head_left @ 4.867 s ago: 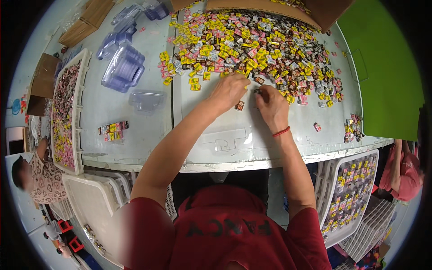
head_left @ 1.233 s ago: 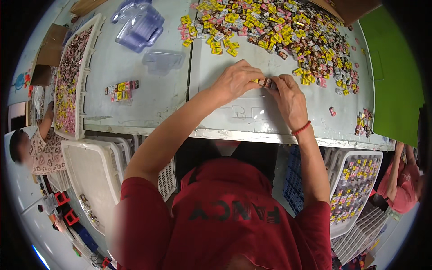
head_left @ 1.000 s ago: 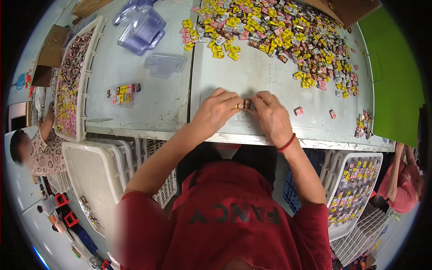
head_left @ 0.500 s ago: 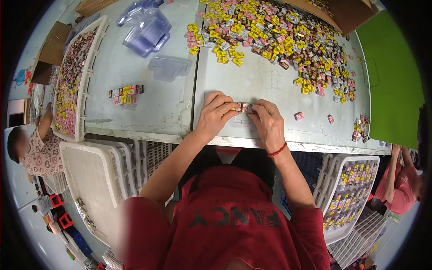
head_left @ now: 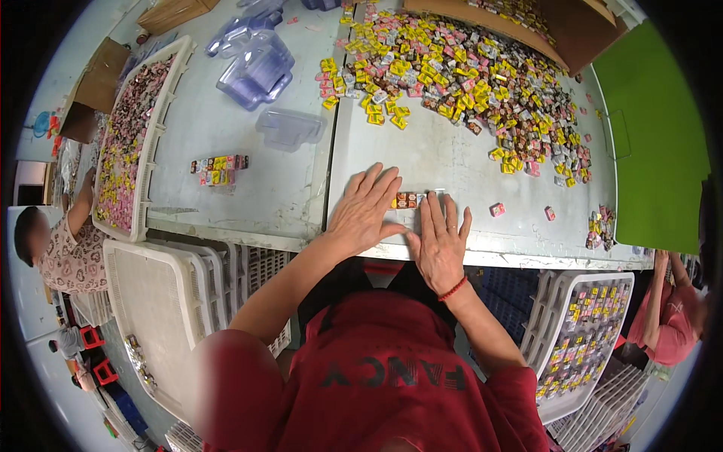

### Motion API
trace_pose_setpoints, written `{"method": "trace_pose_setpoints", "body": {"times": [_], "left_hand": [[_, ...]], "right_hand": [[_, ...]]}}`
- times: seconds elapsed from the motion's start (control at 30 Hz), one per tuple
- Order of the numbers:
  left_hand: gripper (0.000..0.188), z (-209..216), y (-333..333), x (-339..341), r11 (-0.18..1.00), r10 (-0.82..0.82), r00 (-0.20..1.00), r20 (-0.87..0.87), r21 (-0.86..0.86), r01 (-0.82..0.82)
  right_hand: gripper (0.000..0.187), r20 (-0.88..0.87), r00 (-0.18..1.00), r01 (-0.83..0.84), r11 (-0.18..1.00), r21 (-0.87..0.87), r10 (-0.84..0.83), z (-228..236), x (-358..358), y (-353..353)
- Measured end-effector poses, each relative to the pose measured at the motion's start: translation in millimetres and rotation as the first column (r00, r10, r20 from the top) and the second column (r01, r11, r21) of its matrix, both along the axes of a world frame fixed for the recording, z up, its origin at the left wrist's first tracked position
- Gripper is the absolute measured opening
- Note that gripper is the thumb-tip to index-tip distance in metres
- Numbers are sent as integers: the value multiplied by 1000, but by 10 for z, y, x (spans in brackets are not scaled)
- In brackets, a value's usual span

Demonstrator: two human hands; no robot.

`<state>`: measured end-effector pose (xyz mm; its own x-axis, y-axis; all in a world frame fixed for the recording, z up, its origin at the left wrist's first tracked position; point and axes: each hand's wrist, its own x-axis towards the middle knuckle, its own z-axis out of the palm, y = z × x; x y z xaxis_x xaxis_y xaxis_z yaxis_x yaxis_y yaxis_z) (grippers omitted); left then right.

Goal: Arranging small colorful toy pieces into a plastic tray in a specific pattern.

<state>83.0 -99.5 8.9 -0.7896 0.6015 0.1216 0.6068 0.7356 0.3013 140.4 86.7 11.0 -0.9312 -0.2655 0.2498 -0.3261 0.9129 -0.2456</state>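
A short row of small printed blocks (head_left: 409, 200), brown and white with a bit of yellow, lies on the table between my hands. A clear plastic edge shows just behind its right end. My left hand (head_left: 363, 211) is flat at the row's left end, its fingers stretched out and partly covering it. Palm down, my right hand (head_left: 440, 245) lays its extended fingertips over the right end. The thumbs nearly meet in front of the row. What lies beneath the fingers is hidden. Two loose pink blocks, one of them a pink block (head_left: 497, 209), lie to the right.
A wide pile of small blocks (head_left: 467, 83) covers the far right of the table, below a cardboard box (head_left: 527, 34). Clear plastic trays (head_left: 256, 71) and a filled pack (head_left: 218, 169) sit left. White crates (head_left: 162, 301) stand below the table edge. Co-workers are at both sides.
My fingers have gone from pinching the row's ends to lying flat and stretched over it. The row now appears slightly lower in the picture, as does most of the table.
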Motion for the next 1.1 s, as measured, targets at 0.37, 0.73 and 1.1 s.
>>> {"method": "trace_pose_setpoints", "body": {"times": [0.37, 0.73, 1.1], "left_hand": [[78, -5, 50, -56, 986, -143, 990, 17, 92, 141], [99, 39, -272, -101, 954, -7, 995, 97, 299, -23], [74, -62, 329, -157, 972, -193, 977, -95, 115, 203]], "right_hand": [[18, -198, 977, -146, 930, -337, 82, 88, -1442, -172], [19, -65, 994, 51, 896, -441, -89, 115, -1184, 95], [13, -16, 964, 234, 881, -411, -264, 100, -320, 216]]}}
